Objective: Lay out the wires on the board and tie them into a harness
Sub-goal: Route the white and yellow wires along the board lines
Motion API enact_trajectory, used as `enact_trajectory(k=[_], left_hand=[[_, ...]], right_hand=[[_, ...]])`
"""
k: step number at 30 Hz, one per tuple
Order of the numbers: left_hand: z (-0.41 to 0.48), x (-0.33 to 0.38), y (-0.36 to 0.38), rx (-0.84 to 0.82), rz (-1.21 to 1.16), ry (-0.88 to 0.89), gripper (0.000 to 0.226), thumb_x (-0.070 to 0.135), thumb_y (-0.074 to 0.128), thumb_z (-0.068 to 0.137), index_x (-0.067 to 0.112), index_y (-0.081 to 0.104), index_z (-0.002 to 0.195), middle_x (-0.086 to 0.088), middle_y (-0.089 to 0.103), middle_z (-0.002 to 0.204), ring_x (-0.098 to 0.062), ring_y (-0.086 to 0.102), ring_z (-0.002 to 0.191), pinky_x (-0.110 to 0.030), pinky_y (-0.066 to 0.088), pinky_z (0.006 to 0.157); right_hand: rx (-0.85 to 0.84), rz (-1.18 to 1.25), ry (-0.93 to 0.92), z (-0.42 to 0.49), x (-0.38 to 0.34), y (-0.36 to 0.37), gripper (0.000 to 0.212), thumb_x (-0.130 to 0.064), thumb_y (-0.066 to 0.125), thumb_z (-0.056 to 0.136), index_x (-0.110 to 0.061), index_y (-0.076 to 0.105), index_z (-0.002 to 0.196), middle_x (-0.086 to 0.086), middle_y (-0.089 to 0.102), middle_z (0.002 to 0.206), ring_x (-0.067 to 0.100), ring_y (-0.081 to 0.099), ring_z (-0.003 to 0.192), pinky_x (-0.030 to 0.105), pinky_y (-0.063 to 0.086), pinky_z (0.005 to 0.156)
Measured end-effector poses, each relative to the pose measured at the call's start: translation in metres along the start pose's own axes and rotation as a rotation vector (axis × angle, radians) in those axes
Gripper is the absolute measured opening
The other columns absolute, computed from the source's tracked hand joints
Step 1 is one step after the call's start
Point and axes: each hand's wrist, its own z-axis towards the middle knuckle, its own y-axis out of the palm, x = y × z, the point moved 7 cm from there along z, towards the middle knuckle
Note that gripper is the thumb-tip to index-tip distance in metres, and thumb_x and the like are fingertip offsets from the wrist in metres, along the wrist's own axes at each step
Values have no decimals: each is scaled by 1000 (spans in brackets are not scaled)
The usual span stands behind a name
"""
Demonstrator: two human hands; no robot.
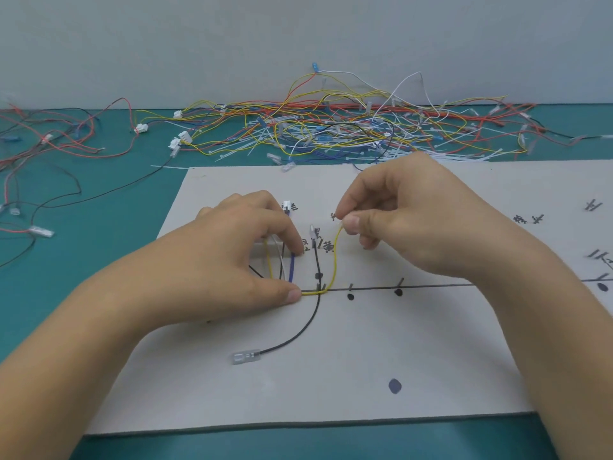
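Grey board lies flat, marked with a black line and dots. Yellow wire follows the line, then arcs up into the right hand pinch. Black wire crosses the line and ends in a clear terminal. Blue wire runs upright beside them.

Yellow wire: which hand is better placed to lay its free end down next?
Right, probably. The right hand pinches the yellow wire at its upper end above the board, while the left hand presses its bend and the other wires down.

Board on table
Wire pile behind the board; more wires at far left; terminal-ended wire on it.
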Motion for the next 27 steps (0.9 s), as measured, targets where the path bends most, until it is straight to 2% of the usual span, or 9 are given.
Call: enact_trajectory(k=[4, 9, 16, 19, 22, 27], left_hand=[[1, 1, 1, -10, 5, 2, 39, 59, 79, 71, 48, 66, 107, 27, 50, 117, 1, 45, 121, -40, 39, 109], [2, 3, 0, 23, -4, 16, 48, 62, 81, 68, 52, 60, 111, 27, 51, 117, 5, 47, 117, -38, 41, 106], [1, 7, -1, 34, -66, 51, 54, 60, 83, 67, 57, 59, 115, 24, 55, 115, 4, 49, 114, -36, 43, 103], [1, 9, 2, 4, -63, 72, 48, 60, 74, 66, 57, 65, 114, 24, 54, 114, 1, 47, 118, -41, 41, 106], [1, 8, 4, -19, -27, 74, 39, 62, 69, 68, 55, 71, 106, 27, 53, 115, -2, 46, 118, -44, 38, 107], [1, 8, 4, -14, -7, 76, 40, 63, 69, 69, 53, 70, 108, 27, 52, 116, -3, 45, 120, -43, 38, 107]], right_hand=[[-1, -141, 14, 2, -1, 5, 16, -25, 72, 92, -23, 70, 77, -8, 72, 69, 3, 63, 58, 24, 49, 58], [36, -282, 21, 5, -7, 17, 13, -30, 69, 94, -22, 69, 84, -11, 62, 73, 2, 56, 68, 22, 38, 56], [105, -294, 5, 9, -11, 29, 3, -20, 70, 90, -22, 72, 88, -5, 67, 83, 13, 63, 82, 29, 53, 71], [134, -227, 12, 11, -8, 29, 8, -20, 76, 86, -24, 70, 91, -8, 68, 79, 7, 63, 77, 23, 50, 66], [139, -193, -9, 11, -8, 28, 8, -18, 78, 84, -22, 72, 80, -9, 68, 67, 2, 62, 66, 18, 47, 58], [89, -202, -57, 8, -14, 31, 16, -9, 69, 87, -24, 71, 83, -7, 68, 77, 3, 60, 68, 15, 45, 61]])
